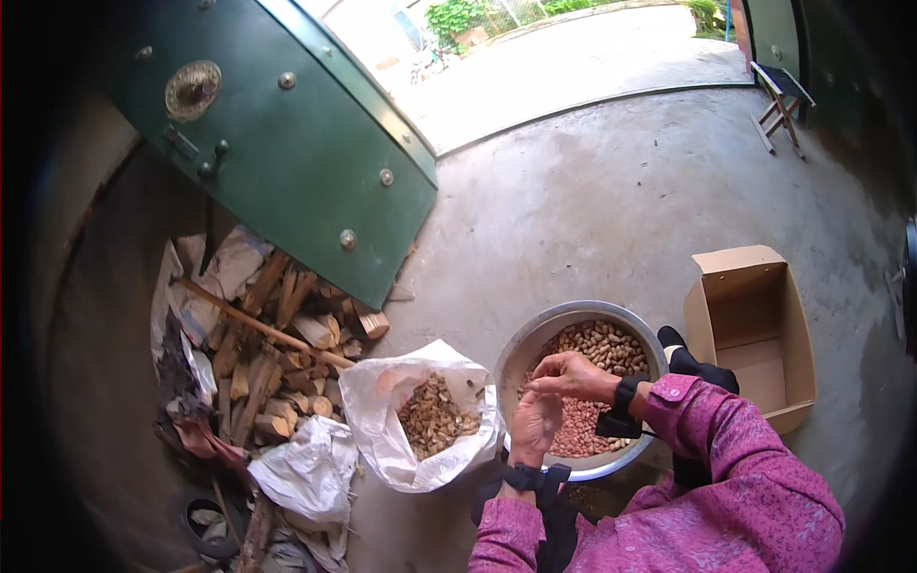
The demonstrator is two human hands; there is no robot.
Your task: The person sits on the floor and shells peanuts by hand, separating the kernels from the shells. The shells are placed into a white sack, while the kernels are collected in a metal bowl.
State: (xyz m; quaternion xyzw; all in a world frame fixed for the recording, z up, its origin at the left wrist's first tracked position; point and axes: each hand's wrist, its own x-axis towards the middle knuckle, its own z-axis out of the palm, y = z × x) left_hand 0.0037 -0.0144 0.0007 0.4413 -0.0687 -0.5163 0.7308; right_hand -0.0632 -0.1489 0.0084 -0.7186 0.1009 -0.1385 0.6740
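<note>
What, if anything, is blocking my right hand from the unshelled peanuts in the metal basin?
Nothing visible. Your right hand is over the metal basin, inside its rim, and the unshelled peanuts lie exposed along its far side.

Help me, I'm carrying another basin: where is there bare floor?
Widest bare patch: the concrete floor beyond the metal basin and cardboard box, between the green door and folding stool. It's crowded leftward, where firewood lies near the white sack, and between basin and box, where a foot rests. The left hand and right hand are above the basin.
</note>
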